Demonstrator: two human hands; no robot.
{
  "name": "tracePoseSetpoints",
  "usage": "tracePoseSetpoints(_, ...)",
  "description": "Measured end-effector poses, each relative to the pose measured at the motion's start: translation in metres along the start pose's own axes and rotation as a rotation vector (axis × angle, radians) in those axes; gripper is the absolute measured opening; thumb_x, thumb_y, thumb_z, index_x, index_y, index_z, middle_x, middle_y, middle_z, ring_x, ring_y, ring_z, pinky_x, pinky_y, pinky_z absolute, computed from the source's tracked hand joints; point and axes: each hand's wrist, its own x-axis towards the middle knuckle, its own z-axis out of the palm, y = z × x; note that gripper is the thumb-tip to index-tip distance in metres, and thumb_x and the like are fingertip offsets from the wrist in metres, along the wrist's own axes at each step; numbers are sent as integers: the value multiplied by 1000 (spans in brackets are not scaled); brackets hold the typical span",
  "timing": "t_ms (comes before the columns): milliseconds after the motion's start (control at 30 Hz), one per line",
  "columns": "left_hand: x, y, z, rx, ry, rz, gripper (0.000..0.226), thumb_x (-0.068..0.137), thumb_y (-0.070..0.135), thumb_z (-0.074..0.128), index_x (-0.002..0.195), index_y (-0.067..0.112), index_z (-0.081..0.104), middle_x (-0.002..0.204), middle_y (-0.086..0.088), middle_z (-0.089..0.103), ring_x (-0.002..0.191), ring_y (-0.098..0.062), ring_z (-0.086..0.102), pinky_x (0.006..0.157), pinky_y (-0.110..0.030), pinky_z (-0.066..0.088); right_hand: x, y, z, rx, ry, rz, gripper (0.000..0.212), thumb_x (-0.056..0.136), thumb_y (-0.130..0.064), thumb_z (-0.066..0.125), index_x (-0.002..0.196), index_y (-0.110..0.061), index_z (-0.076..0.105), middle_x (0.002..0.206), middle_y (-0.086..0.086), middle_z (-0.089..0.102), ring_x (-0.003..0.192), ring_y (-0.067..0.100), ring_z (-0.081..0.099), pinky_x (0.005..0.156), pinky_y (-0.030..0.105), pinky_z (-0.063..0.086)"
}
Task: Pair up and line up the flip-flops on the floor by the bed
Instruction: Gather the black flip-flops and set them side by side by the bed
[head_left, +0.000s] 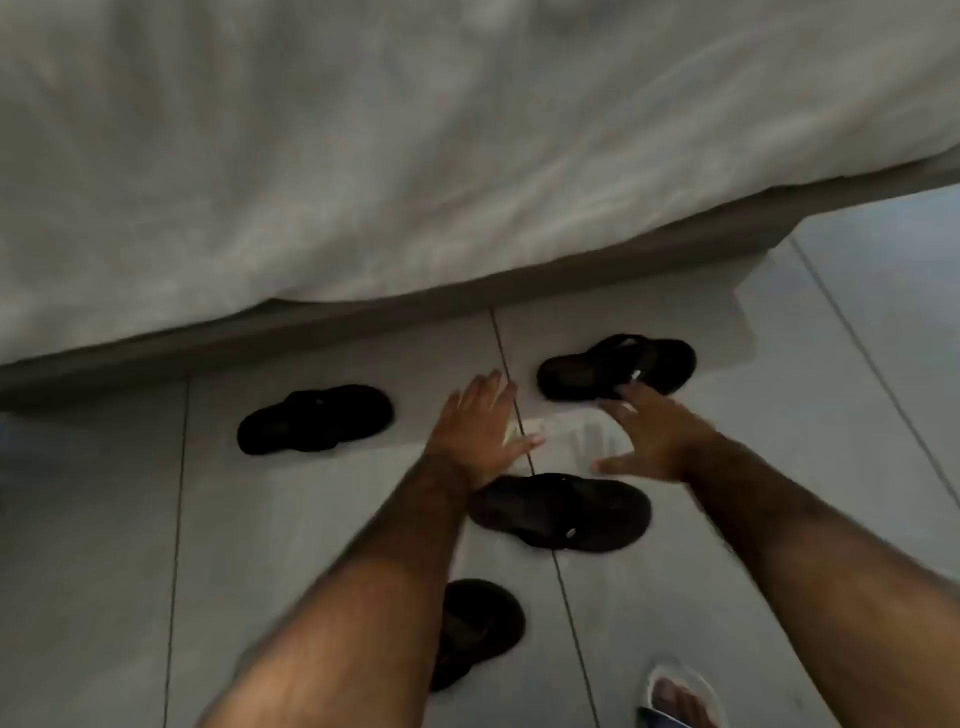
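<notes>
Several black flip-flops lie scattered on the grey tiled floor. One flip-flop (314, 419) lies at the left near the bed base. Another flip-flop (618, 367) lies at the right, close to the bed. A third flip-flop (563, 512) lies between my forearms. A fourth flip-flop (480, 631) is partly hidden under my left forearm. My left hand (480, 431) hovers open above the floor, fingers spread. My right hand (657, 436) is open too, its fingertips just below the right flip-flop, holding nothing.
A bed with a white duvet (415, 145) fills the upper half; its dark base (363, 322) runs diagonally across the floor. My foot in a light sandal (680, 696) shows at the bottom right. Tiled floor (831, 364) extends to the right.
</notes>
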Motion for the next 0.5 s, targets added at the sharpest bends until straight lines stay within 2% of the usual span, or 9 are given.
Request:
tracePoseSetpoints(67, 3, -9, 37, -33, -165, -124, 102, 85, 80, 42, 161, 28, -1, 170, -2, -14, 157, -24, -10, 126, -52, -2, 10, -6, 36, -15, -141, 0, 117, 75, -78, 61, 163, -26, 4, 172, 7, -8, 159, 26, -7, 129, 43, 7)
tracePoseSetpoints(167, -4, -32, 101, 1, -324, -212, 116, 78, 76, 59, 160, 31, -8, 168, -2, -23, 156, -27, -17, 124, -59, -2, 16, -15, 96, -6, -215, 32, 115, 79, -68, 67, 163, -25, 2, 171, 6, -12, 159, 25, -7, 129, 43, 10)
tracePoseSetpoints(233, -7, -48, 131, -33, -311, -243, 119, 75, 70, 67, 160, 34, -9, 167, 2, -28, 155, -25, -20, 123, -62, 0, 22, -15, 118, 44, -190, 53, 110, 81, -59, 72, 163, -23, 7, 171, 5, -11, 159, 23, -2, 128, 40, 18)
tracePoseSetpoints(333, -8, -66, 154, -52, -234, -214, 122, 70, 75, 66, 157, 40, -12, 164, 8, -31, 154, -20, -25, 121, -62, -6, 33, -14, 135, 30, -107, 66, 104, 83, -48, 74, 162, -21, 12, 171, 3, -14, 159, 22, 0, 127, 40, 23)
tracePoseSetpoints(500, -4, -69, 156, -76, -211, -206, 125, 67, 73, 70, 157, 40, -11, 164, 9, -32, 153, -21, -26, 120, -64, -7, 38, -12, 144, 43, -69, 95, 104, 82, -47, 76, 162, -24, 14, 171, 0, -12, 159, 20, 0, 127, 42, 24)
